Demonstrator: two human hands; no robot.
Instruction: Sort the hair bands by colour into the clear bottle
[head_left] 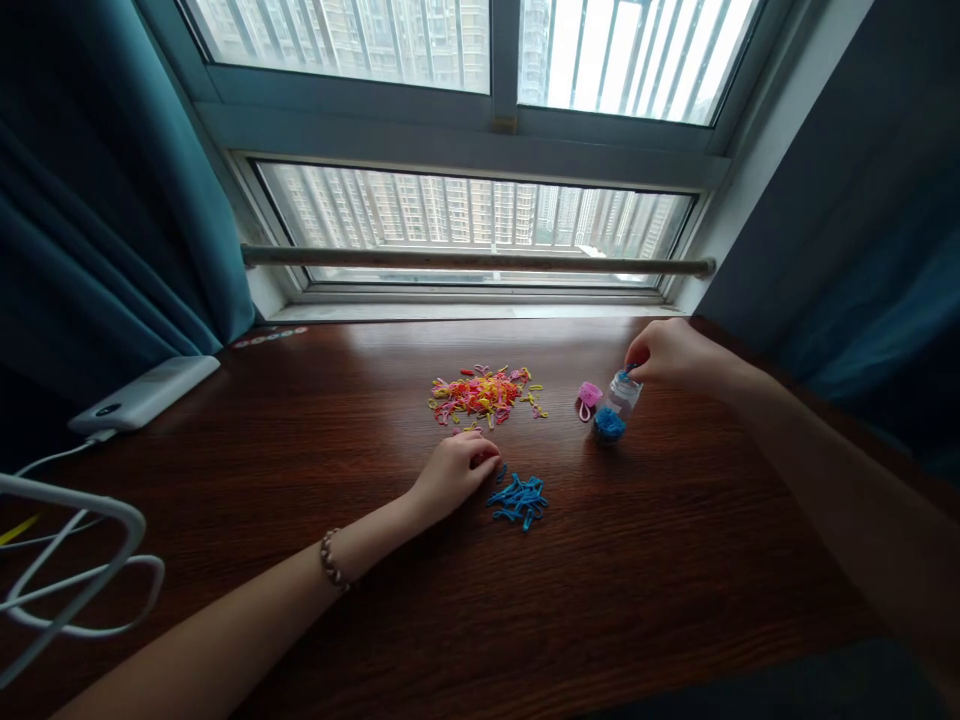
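Observation:
My right hand (664, 352) pinches a bit of blue, apparently a blue clip (631, 370), at the mouth of a small clear jar (624, 392). Blue clips (610, 424) lie in the bottom of that jar. Beside it rests a pink lid (589, 393) with a loop. My left hand (456, 468) lies on the table with curled fingers, thumb and forefinger together; whatever they hold is hidden. Near its fingertips is a loose pile of blue plastic clips (519, 500), shaped like small pins. Just beyond the hand spreads a mixed pile of red, pink, yellow and orange clips (484, 394).
The dark wooden table (390, 620) reaches to the window sill. A white power bank (146, 393) with a cable stands at the left, and a thick white tube frame (112, 510) is nearer. A metal bar (480, 261) crosses the window. Blue curtains (112, 180) hang at the sides.

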